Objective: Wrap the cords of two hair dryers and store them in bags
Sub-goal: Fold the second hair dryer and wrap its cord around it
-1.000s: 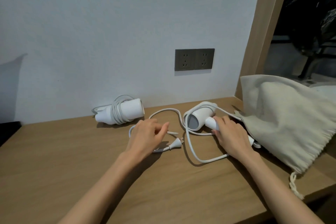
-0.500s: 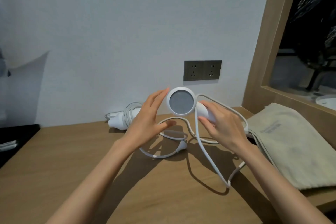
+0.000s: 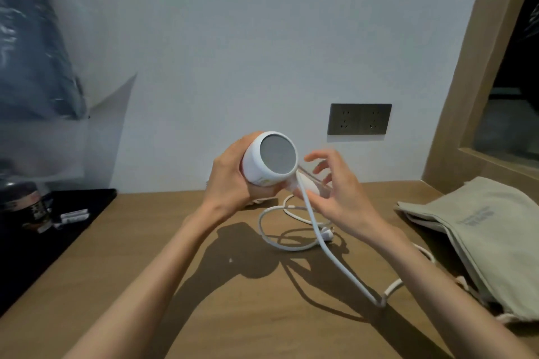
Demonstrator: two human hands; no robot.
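So the white hair dryer (image 3: 269, 159) is up in the air around the middle of the frame, its round grey rear grille facing the camera. The left hand (image 3: 232, 176) has its fingers curled around the barrel, gripping it from the left side. The right hand (image 3: 335, 192) is just right of it at the handle; its fingers are spread and a bit blurry, so it's hard to tell how much they actually touch the handle.

The white cord (image 3: 326, 245) drops from the handle down to the wooden desk (image 3: 204, 315), where it lies in loose loops, with the plug (image 3: 328, 234) sitting among them below the right hand.

A beige drawstring bag (image 3: 478, 230) lies flat at the right edge of the desk. There's a dark double wall socket (image 3: 359, 119) above and right of the dryer, and a black tray (image 3: 43, 230) with small stuff on it at far left.
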